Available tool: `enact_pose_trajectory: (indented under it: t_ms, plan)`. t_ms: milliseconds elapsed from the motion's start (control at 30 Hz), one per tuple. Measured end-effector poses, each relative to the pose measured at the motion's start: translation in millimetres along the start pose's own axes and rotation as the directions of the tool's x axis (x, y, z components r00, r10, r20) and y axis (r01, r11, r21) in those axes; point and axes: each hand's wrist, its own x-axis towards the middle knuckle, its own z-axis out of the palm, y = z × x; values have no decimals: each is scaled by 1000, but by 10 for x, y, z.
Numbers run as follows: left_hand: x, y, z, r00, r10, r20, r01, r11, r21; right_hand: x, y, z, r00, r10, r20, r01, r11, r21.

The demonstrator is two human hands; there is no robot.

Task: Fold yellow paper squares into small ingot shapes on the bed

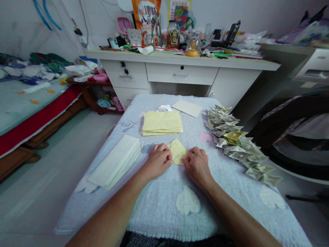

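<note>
Between my two hands a small folded piece of yellow paper [178, 151] lies on the cloth-covered table, turned like a diamond. My left hand [159, 159] has its fingers curled and pinches the paper's left edge. On the other side, my right hand [197, 164] is closed on its lower right edge. Just beyond sits a stack of yellow paper sheets [162, 122]. To the left lies a stack of pale folded paper [117, 161]. Rows of folded paper boat-like shapes [238, 147], mostly greyish with a golden one among them, spread along the right side.
A blue patterned cloth [164, 212] covers the table. A cream card [187, 108] and a crumpled white tissue [163, 108] lie at its far end. Behind stands a white desk [177, 73] crowded with jars and bags. A washing machine [298, 137] is at right, a bed [33, 103] at left.
</note>
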Motion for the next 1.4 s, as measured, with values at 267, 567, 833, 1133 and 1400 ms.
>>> enact_pose_trajectory:
  t_ms: [267, 567, 833, 1133, 1400]
  plan:
    - [8, -9, 20, 1000, 0, -11, 0, 1000, 1, -15, -11, -10, 1000, -4, -10, 4, 1000, 3]
    - [16, -17, 4, 1000, 17, -1, -17, 1000, -4, -12, -10, -4, 1000, 6, -5, -6, 1000, -12]
    - [21, -26, -4, 1000, 14, 21, -13, 1000, -21, -5, -6, -3, 1000, -1, -3, 1, 1000, -21]
    - [5, -17, 40, 1000, -12, -16, 12, 1000, 27, -7, -12, -4, 1000, 9, 0, -9, 1000, -17]
    - [1, -1, 58, 999, -38, -8, 39, 999, 22, -5, -11, 1, 1000, 5, -8, -5, 1000, -11]
